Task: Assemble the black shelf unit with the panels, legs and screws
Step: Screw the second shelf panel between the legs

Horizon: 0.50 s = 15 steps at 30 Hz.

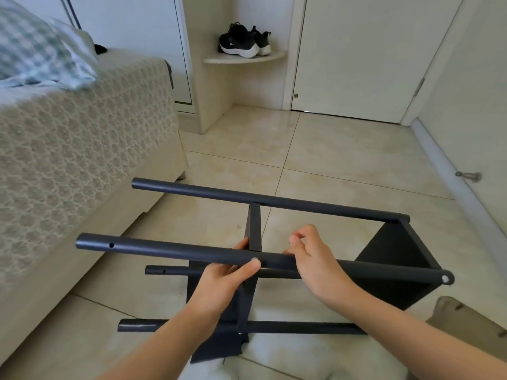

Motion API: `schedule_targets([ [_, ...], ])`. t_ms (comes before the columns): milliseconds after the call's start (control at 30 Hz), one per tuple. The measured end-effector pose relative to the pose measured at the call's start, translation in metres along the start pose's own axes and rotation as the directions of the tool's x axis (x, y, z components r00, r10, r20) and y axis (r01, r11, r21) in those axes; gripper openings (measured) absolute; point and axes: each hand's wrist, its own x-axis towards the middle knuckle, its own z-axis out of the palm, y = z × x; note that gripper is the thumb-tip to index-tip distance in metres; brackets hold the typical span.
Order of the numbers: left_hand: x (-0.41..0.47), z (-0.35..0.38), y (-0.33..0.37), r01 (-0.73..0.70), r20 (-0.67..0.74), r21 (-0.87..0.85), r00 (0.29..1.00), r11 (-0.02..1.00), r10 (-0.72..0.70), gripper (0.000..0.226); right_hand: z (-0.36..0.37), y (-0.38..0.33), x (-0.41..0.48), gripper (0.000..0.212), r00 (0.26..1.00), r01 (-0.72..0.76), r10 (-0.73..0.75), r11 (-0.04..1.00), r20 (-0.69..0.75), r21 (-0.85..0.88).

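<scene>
**Shelf unit on its side, both hands on near top leg**

Shelf unit (301,270) lies sideways on the tiled floor (343,160), just beside the bed (82,149).

Count:
- 4 black tube legs, all running left-right: far top leg (263,200), near top leg (164,249), far bottom leg (170,270), near bottom leg (301,327).
- 2 panels standing on edge: mid panel (255,229) and end panel (395,253) at the right ends of the legs.
- 1 pale screw head (445,278) in the right tip of the near top leg. No other screw heads that I can make out.

Left hand (225,275) grips the near top leg at the mid panel joint, thumb on top and fingers (241,245) wrapped behind.

Right hand (310,259) rests on the same leg just right of that joint. Its fingers (301,234) are curled, index tip near the thumb; cannot tell whether they pinch anything.

Also in the room: 2 black shoes (244,41) on a corner shelf (247,58), 1 checked pillow (33,50) on the bed, 1 tan cushion (466,319) at lower right.
</scene>
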Motion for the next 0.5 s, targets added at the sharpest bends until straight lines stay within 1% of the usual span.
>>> schedule_targets([
  [67, -0.005, -0.001, -0.005, 0.021, -0.002, -0.021, 1.0, 1.0, -0.021, 0.058, 0.004, 0.0, -0.003, 0.011, 1.0, -0.003, 0.003, 1.0, 0.02, 0.003],
  [167, -0.01, -0.005, -0.012, 0.049, -0.008, -0.048, 0.999, 0.998, -0.049, 0.069, 0.011, 0.001, -0.008, 0.01, 0.999, 0.0, 0.0, 1.0, 0.041, -0.002],
  [267, -0.014, -0.008, -0.016, 0.064, -0.024, -0.07, 0.998, 0.996, -0.066, 0.072, 0.017, 0.001, -0.013, 0.01, 0.999, -0.004, 0.005, 1.0, 0.037, -0.002],
  [333, -0.017, -0.007, -0.018, 0.065, -0.026, -0.09, 0.997, 0.994, -0.068, 0.072, 0.019, 0.002, -0.015, 0.01, 0.999, -0.007, 0.007, 1.0, 0.034, 0.02],
  [400, -0.02, -0.005, -0.018, 0.061, -0.026, -0.104, 0.998, 0.993, -0.064, 0.065, 0.019, 0.002, -0.016, 0.01, 0.999, -0.012, 0.01, 0.999, 0.034, 0.036],
  [433, -0.022, -0.004, -0.018, 0.066, -0.039, -0.11, 0.997, 0.992, -0.071, 0.06, 0.019, 0.002, -0.016, 0.01, 0.999, -0.015, 0.013, 0.999, 0.036, 0.042],
  [500, -0.025, -0.001, -0.017, 0.084, -0.074, -0.127, 0.993, 0.988, -0.094, 0.06, 0.02, 0.002, -0.017, 0.011, 0.999, -0.023, 0.021, 0.999, 0.042, 0.047],
])
